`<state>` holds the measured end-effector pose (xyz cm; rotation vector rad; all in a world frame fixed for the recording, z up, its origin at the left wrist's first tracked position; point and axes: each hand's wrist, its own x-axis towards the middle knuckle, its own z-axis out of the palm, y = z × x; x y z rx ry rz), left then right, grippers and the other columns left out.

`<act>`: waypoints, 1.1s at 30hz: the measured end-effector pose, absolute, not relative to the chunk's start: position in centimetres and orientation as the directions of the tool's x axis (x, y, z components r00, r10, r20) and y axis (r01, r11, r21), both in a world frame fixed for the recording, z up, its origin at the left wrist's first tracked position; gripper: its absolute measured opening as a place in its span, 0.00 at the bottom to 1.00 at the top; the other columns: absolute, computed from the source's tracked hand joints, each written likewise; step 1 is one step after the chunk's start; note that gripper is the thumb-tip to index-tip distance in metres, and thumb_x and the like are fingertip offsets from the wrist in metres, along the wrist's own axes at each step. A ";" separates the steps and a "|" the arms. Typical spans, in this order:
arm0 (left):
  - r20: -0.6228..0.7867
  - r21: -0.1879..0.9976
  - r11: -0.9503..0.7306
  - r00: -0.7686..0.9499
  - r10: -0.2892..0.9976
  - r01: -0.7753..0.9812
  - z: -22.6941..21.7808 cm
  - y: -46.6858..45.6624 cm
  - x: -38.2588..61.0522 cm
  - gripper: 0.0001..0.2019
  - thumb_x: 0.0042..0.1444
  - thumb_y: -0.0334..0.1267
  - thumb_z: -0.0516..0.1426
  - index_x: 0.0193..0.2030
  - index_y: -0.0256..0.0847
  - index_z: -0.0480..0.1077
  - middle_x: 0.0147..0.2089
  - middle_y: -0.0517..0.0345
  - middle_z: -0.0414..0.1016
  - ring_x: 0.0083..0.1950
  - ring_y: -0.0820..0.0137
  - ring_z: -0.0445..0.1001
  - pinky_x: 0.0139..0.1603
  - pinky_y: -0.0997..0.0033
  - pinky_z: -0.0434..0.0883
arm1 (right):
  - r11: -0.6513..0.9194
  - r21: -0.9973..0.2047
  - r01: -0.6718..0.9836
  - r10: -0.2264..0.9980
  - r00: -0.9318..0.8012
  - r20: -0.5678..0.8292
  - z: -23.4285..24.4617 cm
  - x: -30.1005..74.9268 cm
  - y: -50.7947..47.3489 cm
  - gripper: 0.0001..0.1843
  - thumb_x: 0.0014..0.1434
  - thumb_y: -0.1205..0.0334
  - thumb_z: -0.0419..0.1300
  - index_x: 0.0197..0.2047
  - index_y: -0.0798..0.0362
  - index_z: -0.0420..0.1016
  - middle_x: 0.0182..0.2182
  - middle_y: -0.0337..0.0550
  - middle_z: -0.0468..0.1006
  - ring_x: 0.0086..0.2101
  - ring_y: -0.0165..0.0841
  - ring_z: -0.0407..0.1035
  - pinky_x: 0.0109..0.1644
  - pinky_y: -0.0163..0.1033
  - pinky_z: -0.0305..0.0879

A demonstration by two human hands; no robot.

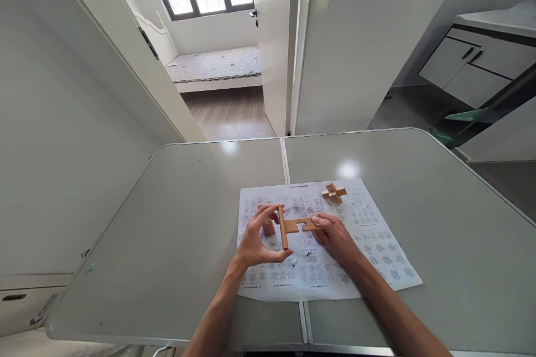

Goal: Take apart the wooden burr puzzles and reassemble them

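My left hand point(253, 242) grips a wooden puzzle piece point(283, 228) between thumb and fingers, its narrow edge turned towards me. A flat notched wooden puzzle piece point(292, 226) is pinched at its right end by my right hand point(335, 234). Its left end meets the piece in my left hand; whether it passes into a slot there I cannot tell. Behind my left fingers shows another wooden piece point(268, 227), partly hidden. Both hands are above a printed sheet of puzzle diagrams point(389, 251).
A wooden burr puzzle point(334, 193) sits at the sheet's back right. Two small silvery bits point(294, 262) lie on the paper near my hands. The grey folding table point(188, 234) has a seam down its middle. Beyond it are a doorway and a bed point(218, 64).
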<state>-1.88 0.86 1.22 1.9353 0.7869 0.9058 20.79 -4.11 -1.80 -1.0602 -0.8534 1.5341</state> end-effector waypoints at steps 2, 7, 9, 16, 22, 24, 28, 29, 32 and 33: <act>0.288 0.874 -0.445 0.526 0.800 0.198 1.1 1.0 -2.2 0.44 0.41 0.48 0.73 0.66 0.46 0.66 0.60 0.47 0.72 0.53 0.56 0.75 0.58 0.54 0.73 | -0.192 -0.909 -0.370 0.981 -0.042 -0.190 -1.8 21.1 -4.1 0.25 0.63 0.47 0.65 0.22 0.48 0.61 0.14 0.29 0.55 0.17 0.27 0.46 0.21 0.36 0.44; 0.300 0.911 -0.352 0.242 0.923 0.215 1.1 1.8 -3.9 0.36 0.49 0.50 0.71 0.63 0.46 0.65 0.56 0.49 0.72 0.53 0.58 0.75 0.58 0.57 0.74 | -0.088 -0.903 -0.421 0.980 0.124 -0.153 -1.9 22.7 -3.8 0.26 0.66 0.50 0.60 0.22 0.47 0.53 0.14 0.27 0.50 0.17 0.27 0.41 0.21 0.36 0.46; 0.298 0.887 -0.359 0.233 0.926 0.292 1.0 2.0 -4.2 0.37 0.51 0.50 0.71 0.66 0.47 0.64 0.59 0.49 0.73 0.53 0.59 0.76 0.59 0.56 0.73 | -0.071 -0.914 -0.399 0.977 0.156 -0.144 -1.9 22.9 -3.7 0.25 0.67 0.50 0.58 0.23 0.47 0.53 0.13 0.27 0.50 0.17 0.27 0.42 0.21 0.36 0.45; 0.315 0.675 -0.435 0.301 0.900 0.596 0.1 1.7 -3.4 0.44 0.49 0.42 0.73 0.70 0.50 0.59 0.62 0.49 0.74 0.61 0.53 0.74 0.67 0.47 0.67 | -0.068 -0.980 0.186 0.972 0.235 -0.022 -2.0 20.8 -3.8 0.25 0.70 0.44 0.55 0.26 0.48 0.61 0.18 0.33 0.65 0.22 0.31 0.59 0.29 0.37 0.56; 0.282 0.520 -0.524 0.443 0.851 0.674 -0.1 1.6 -3.7 0.39 0.49 0.40 0.71 0.68 0.49 0.63 0.65 0.50 0.71 0.67 0.50 0.67 0.70 0.48 0.63 | -0.015 -0.889 0.457 0.990 0.133 0.052 -2.1 20.3 -4.0 0.22 0.71 0.46 0.55 0.29 0.49 0.70 0.20 0.36 0.72 0.23 0.33 0.65 0.31 0.38 0.58; 0.274 0.510 -0.530 0.457 0.847 0.677 -0.3 1.6 -3.7 0.37 0.50 0.41 0.71 0.66 0.50 0.65 0.65 0.50 0.71 0.68 0.51 0.67 0.70 0.49 0.63 | 0.045 -0.853 0.520 0.997 0.035 0.073 -2.1 20.2 -4.1 0.19 0.71 0.46 0.56 0.34 0.50 0.76 0.23 0.37 0.74 0.24 0.33 0.66 0.30 0.38 0.58; 0.261 0.519 -0.528 0.464 0.847 0.672 -0.5 1.6 -3.6 0.45 0.51 0.44 0.72 0.73 0.51 0.56 0.69 0.49 0.67 0.71 0.51 0.65 0.72 0.48 0.61 | 0.103 -0.823 0.558 0.993 -0.007 0.119 -2.0 20.1 -4.2 0.17 0.72 0.49 0.55 0.38 0.50 0.79 0.28 0.40 0.79 0.26 0.34 0.69 0.32 0.38 0.61; 0.256 0.522 -0.529 0.469 0.845 0.669 -0.6 1.6 -3.6 0.48 0.51 0.45 0.72 0.74 0.52 0.53 0.71 0.48 0.65 0.72 0.50 0.64 0.73 0.47 0.61 | 0.104 -0.825 0.556 0.991 0.011 0.132 -2.0 20.1 -4.2 0.16 0.72 0.51 0.55 0.40 0.50 0.79 0.30 0.41 0.81 0.27 0.35 0.70 0.33 0.38 0.63; 0.234 0.522 -0.536 0.493 0.838 0.663 -0.5 1.4 -3.6 0.51 0.52 0.48 0.71 0.77 0.54 0.49 0.75 0.47 0.59 0.75 0.48 0.61 0.74 0.45 0.60 | 0.132 -0.814 0.566 0.987 0.002 0.161 -1.9 20.1 -4.4 0.13 0.71 0.55 0.56 0.51 0.48 0.78 0.42 0.43 0.84 0.28 0.34 0.72 0.35 0.39 0.67; 0.229 0.519 -0.541 0.503 0.834 0.662 -0.4 1.4 -3.6 0.50 0.53 0.49 0.71 0.77 0.54 0.49 0.76 0.47 0.58 0.75 0.48 0.60 0.74 0.45 0.60 | 0.161 -0.803 0.573 0.985 -0.042 0.168 -1.8 20.0 -4.4 0.14 0.71 0.56 0.55 0.55 0.47 0.77 0.46 0.44 0.84 0.27 0.33 0.72 0.36 0.39 0.68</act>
